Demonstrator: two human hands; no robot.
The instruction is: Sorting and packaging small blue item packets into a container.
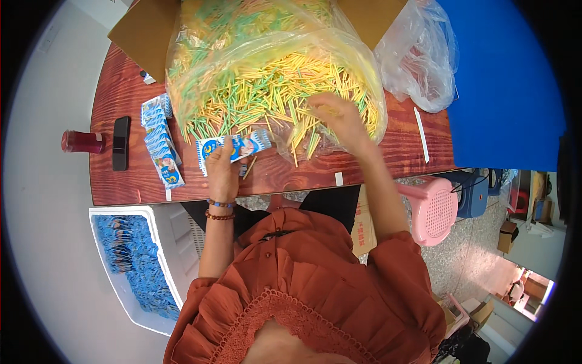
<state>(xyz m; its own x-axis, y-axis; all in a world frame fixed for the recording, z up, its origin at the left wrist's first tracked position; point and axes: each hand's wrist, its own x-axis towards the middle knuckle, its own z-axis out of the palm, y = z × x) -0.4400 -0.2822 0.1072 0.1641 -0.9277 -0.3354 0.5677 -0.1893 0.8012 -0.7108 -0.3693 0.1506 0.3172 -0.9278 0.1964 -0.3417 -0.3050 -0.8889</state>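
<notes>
My left hand (pixel 222 171) is closed around a blue-and-white printed packet (pixel 251 144) near the table edge. A large clear plastic bag (pixel 383 115) lies wide at its mouth, full of thin yellow, green and orange sticks (pixel 273 82). Over the right part of these sticks hovers my right hand (pixel 342 121), its fingers bent and apart, with no stick plainly between them. Some sticks spill from the bag toward me, and one lies beside the packet. Left of the bag, several similar packets (pixel 160 142) overlap in a row.
A black phone (pixel 120 144) and a red-lidded jar (pixel 83 141) are at the left. Below them stands a white foam box (pixel 154 227) with many blue packets. Crumpled clear plastic (pixel 421 60) sits back right, before a blue sheet (pixel 503 91). A pink stool (pixel 433 212) stands right.
</notes>
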